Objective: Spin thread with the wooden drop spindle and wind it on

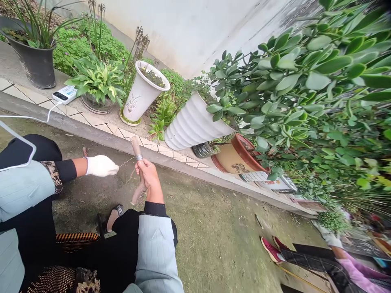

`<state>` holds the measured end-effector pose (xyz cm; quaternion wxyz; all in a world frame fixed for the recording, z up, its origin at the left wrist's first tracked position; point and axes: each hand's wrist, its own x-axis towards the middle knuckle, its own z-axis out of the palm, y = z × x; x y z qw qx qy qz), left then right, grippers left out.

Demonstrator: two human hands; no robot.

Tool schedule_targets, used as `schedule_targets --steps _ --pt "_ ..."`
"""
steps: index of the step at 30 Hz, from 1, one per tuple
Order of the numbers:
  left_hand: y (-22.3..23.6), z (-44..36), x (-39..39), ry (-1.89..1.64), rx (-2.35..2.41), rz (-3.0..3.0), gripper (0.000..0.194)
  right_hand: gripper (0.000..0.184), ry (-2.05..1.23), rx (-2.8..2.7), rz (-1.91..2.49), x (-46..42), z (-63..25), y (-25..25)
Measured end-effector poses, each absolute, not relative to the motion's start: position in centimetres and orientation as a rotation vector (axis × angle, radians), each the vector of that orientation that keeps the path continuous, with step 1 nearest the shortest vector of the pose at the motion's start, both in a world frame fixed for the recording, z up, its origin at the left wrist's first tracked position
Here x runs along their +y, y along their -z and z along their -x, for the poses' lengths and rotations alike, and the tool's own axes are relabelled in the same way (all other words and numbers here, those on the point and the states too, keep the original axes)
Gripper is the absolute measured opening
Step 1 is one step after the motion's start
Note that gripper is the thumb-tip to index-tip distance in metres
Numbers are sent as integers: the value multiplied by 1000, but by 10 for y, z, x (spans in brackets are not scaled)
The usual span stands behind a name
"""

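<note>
Peeled wooden stick, upright in the right hand, fingers closed round it just below a metal band. Thin line runs from the band to the white-gloved left hand, fingers bunched narrow on it; line looks taut. Both hands over mossy concrete ground, near a tiled curb.

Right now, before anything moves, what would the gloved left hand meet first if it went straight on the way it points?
Probably the stick gripped in the bare right hand, which the thin strand from the gloved left hand appears to reach; depth is hard to judge from this view.
</note>
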<state>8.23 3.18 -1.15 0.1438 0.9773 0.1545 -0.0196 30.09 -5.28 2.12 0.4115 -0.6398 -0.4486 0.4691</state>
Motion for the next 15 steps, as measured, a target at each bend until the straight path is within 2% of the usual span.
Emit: schedule_targets --steps 5,7,11,15 --pt "16 -83 25 76 360 -2912 13 23 -761 -1672 2390 -45 -291 -4" --pt "15 -83 24 70 388 -2922 13 23 -742 -1875 2530 -44 -285 -4" --pt "9 -82 26 112 400 -2949 8 22 -986 -2165 2544 -45 -273 -4" --pt "10 -82 33 71 442 -2967 10 18 -1579 -2252 2140 -47 -268 -1"
